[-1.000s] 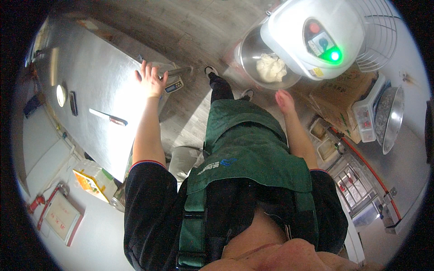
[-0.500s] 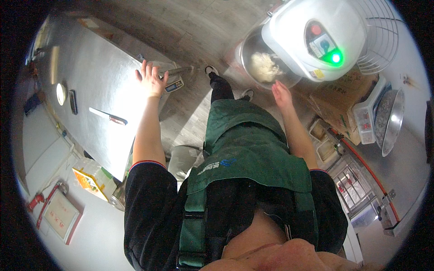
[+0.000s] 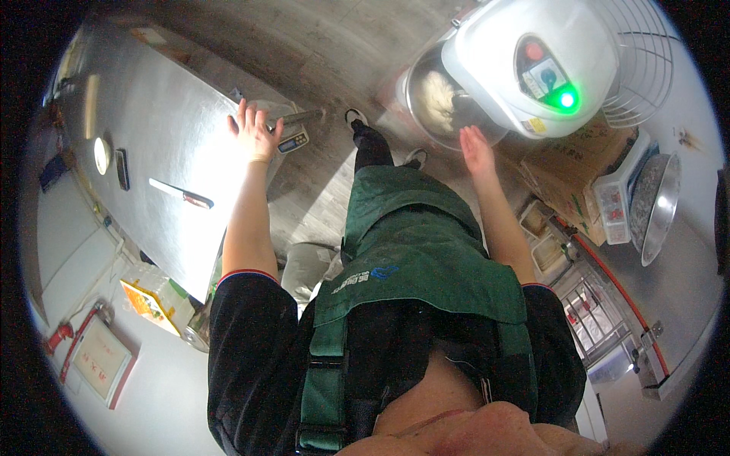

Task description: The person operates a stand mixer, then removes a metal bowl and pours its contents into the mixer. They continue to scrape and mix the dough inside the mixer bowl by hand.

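Observation:
With its fingers spread, my left hand [image 3: 253,135] rests at the edge of a shiny metal table [image 3: 175,99], close to a digital scale [image 3: 292,142]. My right hand [image 3: 477,152] is held up, fingers stretched out and together, with nothing in it, just in front of a steel mixing bowl [image 3: 417,87]. Inside the bowl lies a pale lump of dough [image 3: 436,102], partly behind the head of a white stand mixer [image 3: 487,61]. A green light glows on the mixer's panel. Whether the right fingertips touch the bowl's rim cannot be told.
A knife [image 3: 182,194] lies on the table, blade pointing left, near a dark phone-like object [image 3: 122,169] and a small round white dish [image 3: 102,156]. To the right stand a cardboard box [image 3: 566,175], a plastic container [image 3: 612,205] and a large metal bowl [image 3: 660,209].
The dough has shifted and changed shape in the bowl, and the mixer's attachment shows beside it. My right hand has moved slightly farther away and turned. My left hand stays put.

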Tool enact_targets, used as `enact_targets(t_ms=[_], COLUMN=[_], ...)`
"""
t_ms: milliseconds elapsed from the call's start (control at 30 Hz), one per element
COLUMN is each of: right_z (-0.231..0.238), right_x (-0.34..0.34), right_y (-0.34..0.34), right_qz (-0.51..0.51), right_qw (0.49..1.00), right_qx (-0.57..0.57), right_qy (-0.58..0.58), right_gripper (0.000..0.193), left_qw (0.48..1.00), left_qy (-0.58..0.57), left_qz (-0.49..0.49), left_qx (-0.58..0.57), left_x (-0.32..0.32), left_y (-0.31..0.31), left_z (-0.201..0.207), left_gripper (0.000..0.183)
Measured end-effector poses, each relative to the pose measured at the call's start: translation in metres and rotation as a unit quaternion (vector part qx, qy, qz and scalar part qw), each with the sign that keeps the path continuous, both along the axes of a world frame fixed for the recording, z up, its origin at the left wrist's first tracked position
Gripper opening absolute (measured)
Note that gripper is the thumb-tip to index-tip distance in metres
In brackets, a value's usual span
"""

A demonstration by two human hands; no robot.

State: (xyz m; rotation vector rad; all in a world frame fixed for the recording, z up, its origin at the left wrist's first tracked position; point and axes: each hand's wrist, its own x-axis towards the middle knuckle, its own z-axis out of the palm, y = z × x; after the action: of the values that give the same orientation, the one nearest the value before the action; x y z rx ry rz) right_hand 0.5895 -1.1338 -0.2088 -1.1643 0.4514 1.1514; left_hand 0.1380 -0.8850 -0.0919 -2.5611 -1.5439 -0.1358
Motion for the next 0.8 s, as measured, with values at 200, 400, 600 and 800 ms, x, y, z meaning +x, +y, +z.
enact_targets(t_ms=[200,400,600,800], right_z=[-0.007,-0.015,-0.009,-0.003], right_x=[0.006,0.009,0.004,0.002], right_y=[-0.002,-0.007,-0.001,0.001], right_qz=[0.003,-0.009,0.013,0.005], right_qw=[1.0,0.999,0.999,1.0], right_qx=[-0.004,-0.009,-0.045,-0.02], right_qy=[0.011,0.037,0.009,0.008], right_gripper=[0.016,0.012,0.013,0.015], left_qw=[1.0,1.0,1.0,1.0], left_qy=[0.005,0.006,0.013,0.016], left_qz=[0.002,0.005,-0.001,0.001], left_qx=[-0.007,-0.007,0.028,0.011], left_x=[0.001,0.002,0.004,0.004], left_y=[0.0,0.0,-0.001,0.0], left_z=[0.002,0.001,0.003,0.005], left_gripper=[0.04,0.04,0.035,0.037])
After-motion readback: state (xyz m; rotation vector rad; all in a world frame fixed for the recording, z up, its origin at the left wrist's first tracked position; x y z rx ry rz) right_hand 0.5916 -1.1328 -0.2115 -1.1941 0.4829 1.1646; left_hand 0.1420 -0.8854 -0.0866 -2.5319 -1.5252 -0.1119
